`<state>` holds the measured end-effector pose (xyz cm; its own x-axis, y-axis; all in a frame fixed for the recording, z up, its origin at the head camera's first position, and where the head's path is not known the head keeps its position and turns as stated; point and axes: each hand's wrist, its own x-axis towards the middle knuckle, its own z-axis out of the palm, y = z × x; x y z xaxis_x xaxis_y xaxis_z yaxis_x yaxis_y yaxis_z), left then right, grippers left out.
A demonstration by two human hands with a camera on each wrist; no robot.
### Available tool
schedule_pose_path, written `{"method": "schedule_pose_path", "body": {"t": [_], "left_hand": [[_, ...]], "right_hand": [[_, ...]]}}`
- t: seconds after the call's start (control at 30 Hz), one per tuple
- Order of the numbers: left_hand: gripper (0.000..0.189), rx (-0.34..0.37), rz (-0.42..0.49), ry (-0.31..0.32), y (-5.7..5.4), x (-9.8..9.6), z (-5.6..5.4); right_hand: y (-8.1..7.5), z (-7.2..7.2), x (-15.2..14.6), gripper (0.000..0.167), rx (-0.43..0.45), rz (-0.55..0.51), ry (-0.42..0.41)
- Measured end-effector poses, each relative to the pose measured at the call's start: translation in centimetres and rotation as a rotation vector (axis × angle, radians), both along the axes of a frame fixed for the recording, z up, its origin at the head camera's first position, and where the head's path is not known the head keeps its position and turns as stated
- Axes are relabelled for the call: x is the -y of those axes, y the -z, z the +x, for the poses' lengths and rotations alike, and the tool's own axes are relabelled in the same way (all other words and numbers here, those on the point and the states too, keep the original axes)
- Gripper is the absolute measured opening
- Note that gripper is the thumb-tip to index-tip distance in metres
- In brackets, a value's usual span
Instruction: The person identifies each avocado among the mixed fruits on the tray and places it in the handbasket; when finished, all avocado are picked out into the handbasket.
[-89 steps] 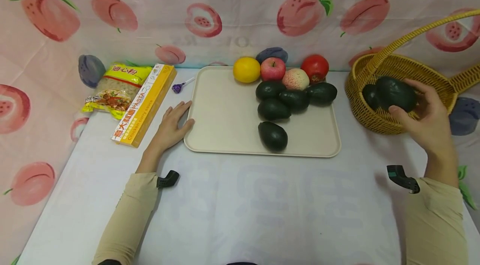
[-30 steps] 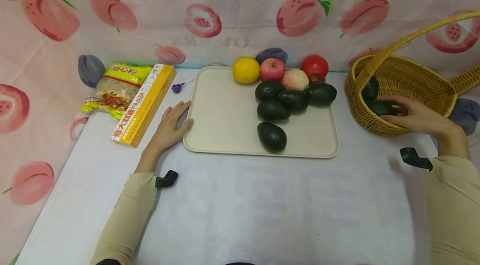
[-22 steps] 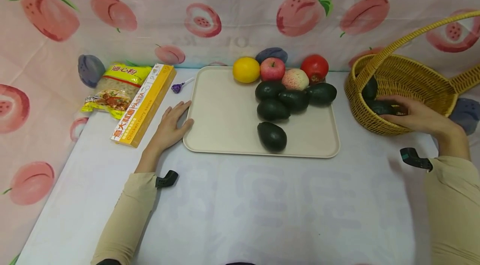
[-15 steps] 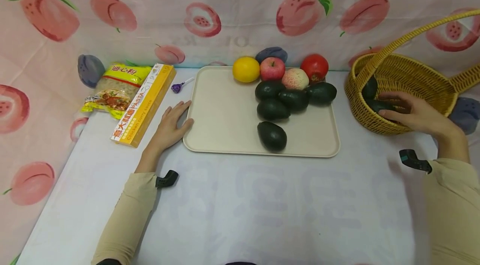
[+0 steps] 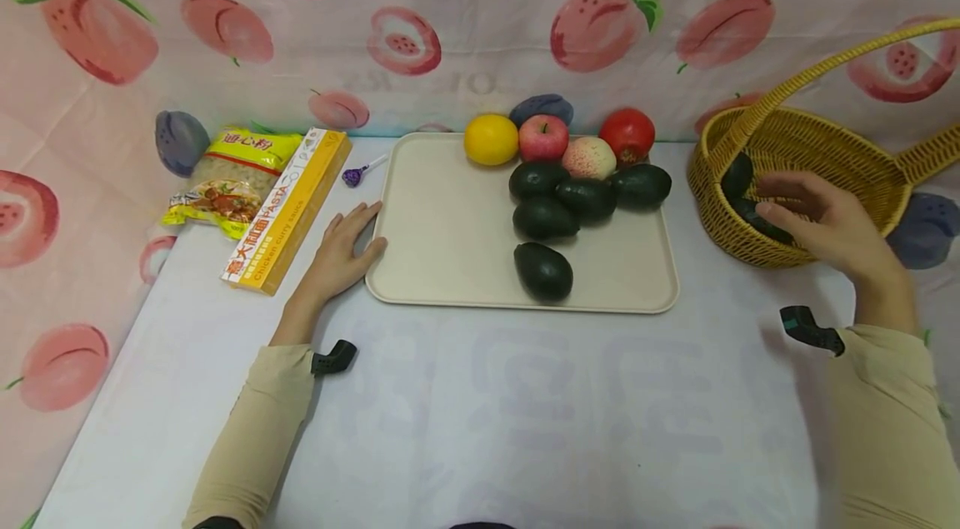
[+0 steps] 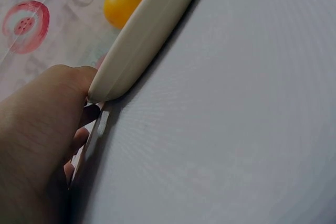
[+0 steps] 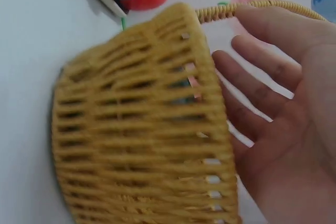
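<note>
My left hand (image 5: 345, 250) rests beside the left end of a beige tray (image 5: 442, 237), fingers extended on the table and thumb touching the rim; the thumb at the rim also shows in the left wrist view. My right hand (image 5: 832, 221) hovers over the wicker basket (image 5: 708, 208), its fingers loosely bent with nothing in them. Two dark green avocados lie in the basket, one (image 5: 738, 176) at the left wall and one (image 5: 759, 221) just below my fingertips. Several more avocados (image 5: 543, 271) lie on the tray's right half. In the right wrist view the basket's wall hides its contents.
Along the tray's back are a lemon (image 5: 491, 139), an apple (image 5: 543, 137), a peach (image 5: 590, 157) and a pomegranate (image 5: 627, 136). Left of it lie a lollipop (image 5: 355, 177), a pasta box (image 5: 288, 212) and a bag of macaroni (image 5: 243, 175). The basket's tall handle (image 5: 832, 62) arches over it.
My right hand has lowered the avocado it held into the basket and let go, its fingers spreading. Now it has drawn slightly up and away. My left hand has stayed still.
</note>
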<state>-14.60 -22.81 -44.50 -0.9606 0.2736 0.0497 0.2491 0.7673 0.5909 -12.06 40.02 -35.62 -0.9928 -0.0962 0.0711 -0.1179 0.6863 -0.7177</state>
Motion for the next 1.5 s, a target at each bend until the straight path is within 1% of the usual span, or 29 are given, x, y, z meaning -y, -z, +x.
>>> {"method": "schedule_pose_path", "body": {"t": [0.17,0.23,0.33,0.5,0.6,0.73,0.8,0.87,0.93,1.03,1.1,1.2,1.3,1.37,1.5], "left_hand": [[0.061,-0.006,0.005,0.005,0.0,0.0,-0.1],[0.062,-0.005,0.005,0.006,0.0,0.0,-0.1],[0.062,-0.002,0.0,0.004,0.0,0.1,-0.1],[0.062,-0.004,-0.002,-0.005,-0.1,0.0,0.0],[0.061,-0.005,-0.007,-0.011,-0.1,0.0,0.1],[0.061,-0.006,-0.015,-0.014,-0.1,-0.1,0.1],[0.061,-0.005,-0.014,-0.014,-0.1,-0.1,0.1],[0.061,-0.004,-0.011,-0.015,-0.2,-0.1,0.2],[0.061,-0.002,-0.008,-0.017,-0.2,-0.1,0.2],[0.061,0.003,-0.007,-0.019,-0.2,-0.1,0.3],[0.061,0.005,-0.007,-0.022,-0.3,-0.1,0.3],[0.061,0.004,-0.006,-0.02,-0.3,-0.1,0.3],[0.061,-0.001,-0.005,-0.016,-0.3,-0.1,0.3],[0.061,-0.003,-0.005,-0.012,-0.2,-0.1,0.2],[0.061,-0.007,-0.004,-0.003,-0.2,-0.1,0.2]], "right_hand": [[0.6,-0.1,1.0,0.04,-0.138,-0.145,-0.045],[0.9,-0.1,1.5,0.039,-0.17,-0.177,-0.058],[1.0,0.0,2.3,0.038,-0.194,-0.19,-0.069],[1.1,0.2,3.6,0.04,-0.204,-0.185,-0.098],[1.1,0.4,4.5,0.04,-0.241,-0.186,-0.106],[1.0,0.6,5.7,0.038,-0.287,-0.205,-0.139],[1.1,0.7,6.4,0.039,-0.279,-0.211,-0.164],[0.8,1.1,7.3,0.04,-0.265,-0.203,-0.192],[0.4,1.4,8.5,0.039,-0.251,-0.177,-0.214],[0.3,1.6,10.0,0.041,-0.259,-0.153,-0.268],[1.0,1.3,10.5,0.043,-0.253,-0.145,-0.298],[2.4,0.8,10.9,0.047,-0.24,-0.147,-0.344],[3.0,0.7,11.8,0.048,-0.219,-0.135,-0.376],[2.9,1.0,12.7,0.047,-0.201,-0.144,-0.393],[1.9,1.9,14.7,0.043,-0.168,-0.157,-0.419]]}}
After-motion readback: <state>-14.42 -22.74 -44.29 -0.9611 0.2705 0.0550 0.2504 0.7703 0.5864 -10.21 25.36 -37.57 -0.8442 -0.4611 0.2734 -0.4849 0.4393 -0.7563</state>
